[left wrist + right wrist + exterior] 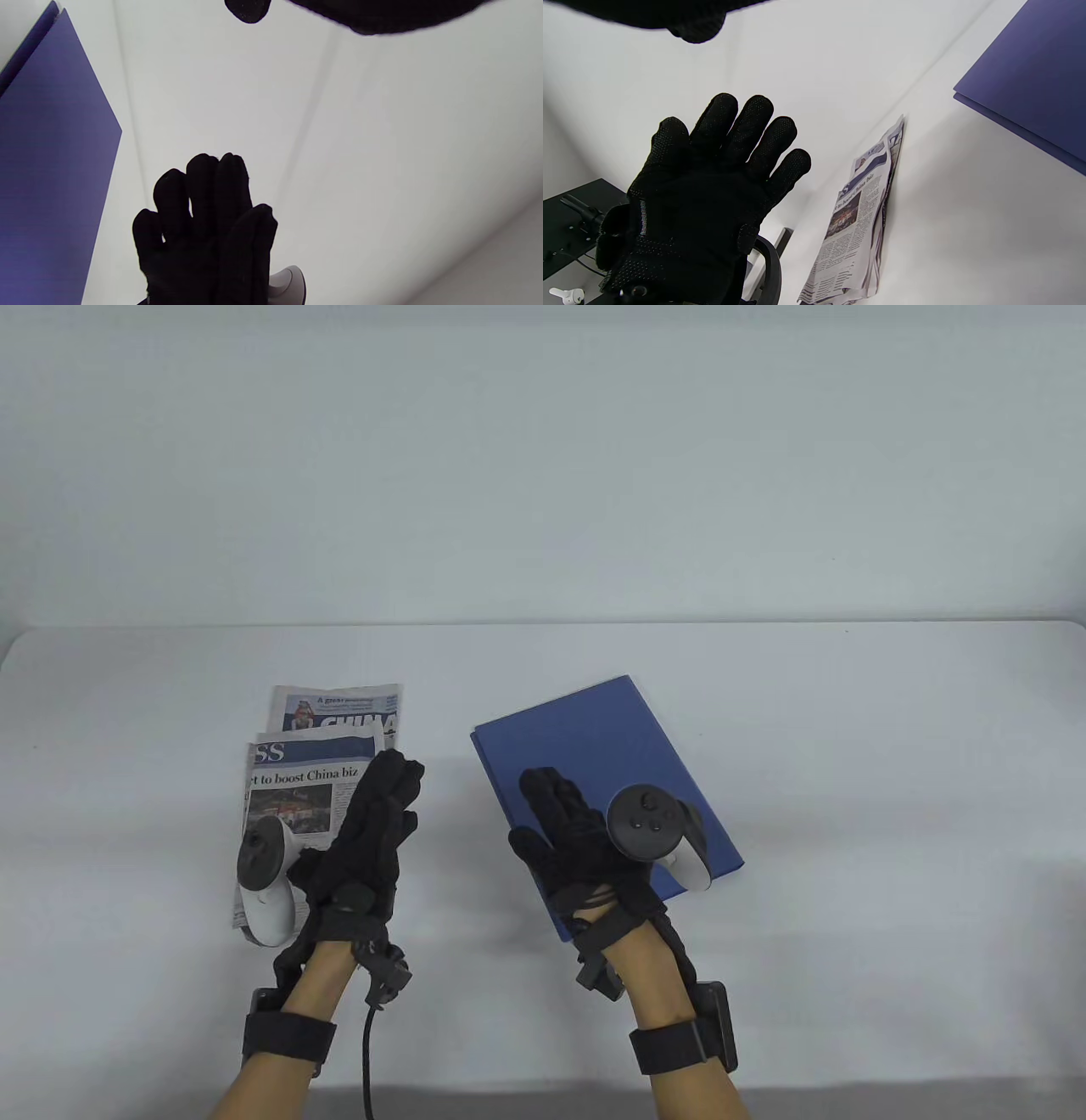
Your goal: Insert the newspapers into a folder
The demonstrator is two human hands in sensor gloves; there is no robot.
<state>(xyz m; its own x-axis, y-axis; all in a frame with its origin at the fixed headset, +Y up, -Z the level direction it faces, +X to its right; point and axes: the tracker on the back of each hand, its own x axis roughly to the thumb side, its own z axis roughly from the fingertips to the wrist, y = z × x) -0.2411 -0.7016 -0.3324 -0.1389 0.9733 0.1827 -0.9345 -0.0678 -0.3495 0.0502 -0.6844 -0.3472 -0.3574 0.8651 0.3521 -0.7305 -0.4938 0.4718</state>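
Observation:
Two folded newspapers (318,768) lie overlapped on the white table at the left. A closed blue folder (611,746) lies flat to their right, turned at an angle. My left hand (373,823) is open with fingers stretched, over the newspapers' right edge, and holds nothing. My right hand (568,831) is open with fingers stretched, over the folder's near left part, and holds nothing. The palms face each other. The right wrist view shows the left palm (704,199), the newspapers (857,220) and the folder (1031,84). The left wrist view shows the right hand (203,228) and the folder (51,169).
The white table (848,780) runs wide to the right and behind, up to a pale wall. A black cable (369,1052) hangs from my left wrist at the near edge. A dark stand (572,220) sits beyond the table's left side in the right wrist view.

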